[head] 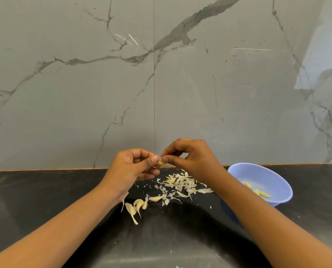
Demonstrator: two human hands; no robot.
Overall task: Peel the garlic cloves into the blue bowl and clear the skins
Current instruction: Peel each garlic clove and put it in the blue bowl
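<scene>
**Where Things Lie**

The surface (45, 190) runs back to a wall (83, 93). The left grip (134, 165) and right grip (190, 157) meet above its rear edge, a clove (161, 162) pinched between them. Beneath them lies a heap of skins (182, 183). Whole cloves (140, 206) lie to its left and nearer. The bowl (261, 173) stands right of the skins, with peeled cloves (258, 190) in it.

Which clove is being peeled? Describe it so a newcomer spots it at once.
Start at the black counter. Above the skin pile, the left hand and right hand meet. The clove is pinched between them, in the air, unlike the unpeeled cloves lying on the counter.
</scene>
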